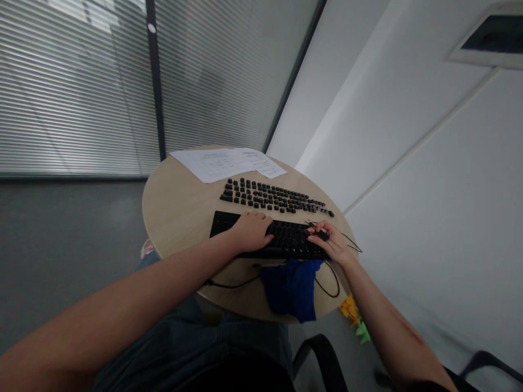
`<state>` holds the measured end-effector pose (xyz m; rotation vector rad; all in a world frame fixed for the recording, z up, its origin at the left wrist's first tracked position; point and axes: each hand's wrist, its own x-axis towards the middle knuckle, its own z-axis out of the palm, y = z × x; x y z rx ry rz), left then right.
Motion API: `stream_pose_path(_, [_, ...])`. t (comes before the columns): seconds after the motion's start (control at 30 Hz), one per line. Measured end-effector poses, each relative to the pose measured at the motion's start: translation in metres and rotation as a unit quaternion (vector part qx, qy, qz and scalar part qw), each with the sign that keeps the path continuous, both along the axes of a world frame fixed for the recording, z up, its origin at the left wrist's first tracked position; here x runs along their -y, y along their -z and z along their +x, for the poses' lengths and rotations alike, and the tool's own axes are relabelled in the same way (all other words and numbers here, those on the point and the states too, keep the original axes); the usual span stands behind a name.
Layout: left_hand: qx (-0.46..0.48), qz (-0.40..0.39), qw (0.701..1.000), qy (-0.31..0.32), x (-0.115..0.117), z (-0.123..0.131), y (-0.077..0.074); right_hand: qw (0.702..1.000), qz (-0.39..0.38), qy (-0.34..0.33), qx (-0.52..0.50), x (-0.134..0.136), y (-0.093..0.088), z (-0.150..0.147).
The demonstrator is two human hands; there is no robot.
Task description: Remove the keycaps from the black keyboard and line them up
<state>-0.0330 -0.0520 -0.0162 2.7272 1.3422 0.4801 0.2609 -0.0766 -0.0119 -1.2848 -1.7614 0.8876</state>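
Observation:
A black keyboard [286, 239] lies across the round table. My left hand [251, 231] rests flat over its left-middle part, thumb apart from the other fingers, covering some of the keys. At the keyboard's right end, my right hand [330, 240] is closed in a pinch, thumb and fingertips close above the keys. What sits between those fingertips is dark and too small to make out. Beyond the keyboard, loose black keycaps [269, 196] are laid out in rows. Close to the keyboard's near edge is a crumpled blue cloth [292, 288].
Printed papers [229, 163] lie at the far side of the round wooden table [171, 201]. A black cable [337, 283] loops by the cloth and table edge. A white wall [429, 179] stands close on the right. Below is a chair armrest [322, 354].

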Motion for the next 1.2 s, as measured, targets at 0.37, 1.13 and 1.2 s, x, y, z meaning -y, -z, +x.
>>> stream_pose_path(0.37, [0.005, -0.007, 1.0, -0.002, -0.001, -0.001, 0.0, 0.997, 0.053, 0.008, 0.058, -0.003, 0.0, 0.006])
stream_pose_path(1.13, [0.005, -0.01, 1.0, -0.003, 0.002, -0.002, -0.005, 0.886, 0.186, 0.074, 0.418, -0.125, 0.015, 0.016])
stream_pose_path(1.2, [0.006, -0.01, 1.0, -0.003, 0.002, -0.002, -0.004, 0.885, 0.186, 0.073, 0.42, -0.125, 0.016, 0.016])
